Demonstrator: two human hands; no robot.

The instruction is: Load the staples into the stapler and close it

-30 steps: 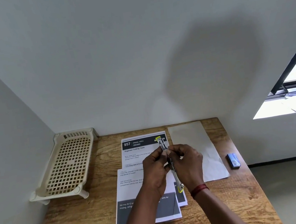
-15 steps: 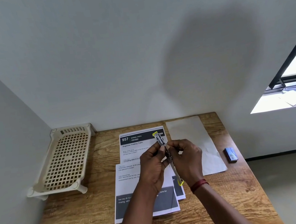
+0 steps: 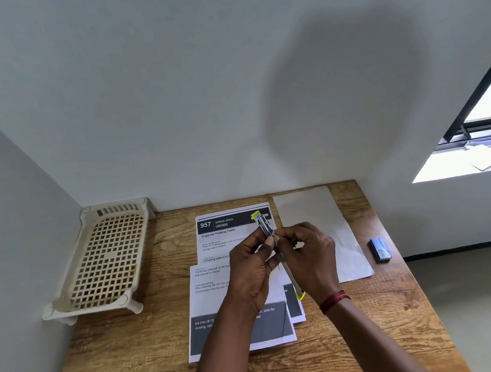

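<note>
- Head view looks down on a wooden table pushed into a corner of pale walls.
- Both hands are raised over the printed sheets, holding a slim stapler with yellow ends; it is opened out long, one end pointing away toward the wall, the other near the right wrist.
- Left hand pinches the metal part near its far end.
- Right hand has its fingers curled round the middle of the stapler; a red thread band circles that wrist.
- Beside the sheets, to the right, lies a blank paper.
- Further right sits a small blue box.
- At the left, a cream slotted rack stands by the wall.
</note>
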